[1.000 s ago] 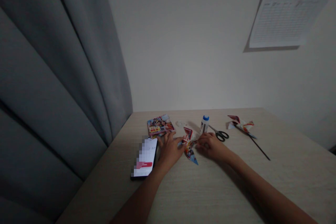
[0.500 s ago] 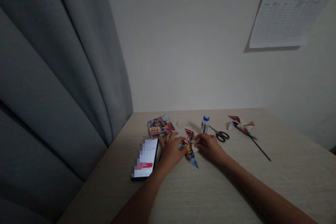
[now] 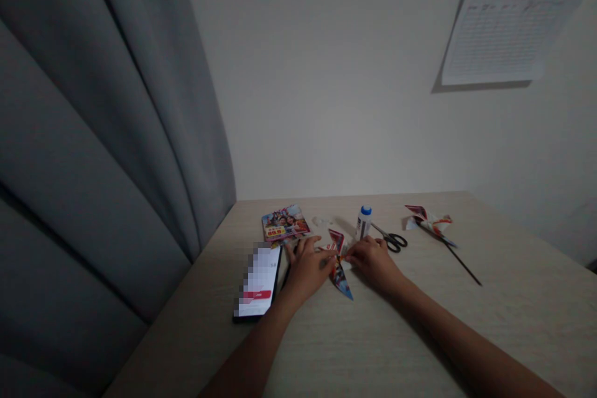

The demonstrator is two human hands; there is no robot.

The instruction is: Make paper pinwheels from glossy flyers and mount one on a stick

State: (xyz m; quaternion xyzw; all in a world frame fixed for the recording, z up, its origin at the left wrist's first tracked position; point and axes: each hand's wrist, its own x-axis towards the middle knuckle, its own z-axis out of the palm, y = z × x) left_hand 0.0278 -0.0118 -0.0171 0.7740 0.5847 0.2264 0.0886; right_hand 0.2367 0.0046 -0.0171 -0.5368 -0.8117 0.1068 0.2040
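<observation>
A folded pinwheel of printed paper (image 3: 339, 267) lies on the wooden table (image 3: 373, 336) between my hands. My left hand (image 3: 305, 267) rests on its left side, thumb and fingers pinching toward the paper's middle. My right hand (image 3: 373, 261) comes in from the right, fingertips pinched on the same middle point. Both hands are closed on the paper. A glue bottle with a blue cap (image 3: 364, 222) stands just behind my right hand.
A lit phone (image 3: 259, 283) lies left of my left hand, with a printed flyer (image 3: 284, 224) behind it. Scissors (image 3: 392, 238) lie right of the glue. A finished pinwheel on a dark stick (image 3: 436, 227) lies further right. A grey curtain (image 3: 93, 137) hangs at left.
My hands have closed in slightly on the pinwheel's middle; the left thumb now reaches across onto the paper. Nothing else has moved.
</observation>
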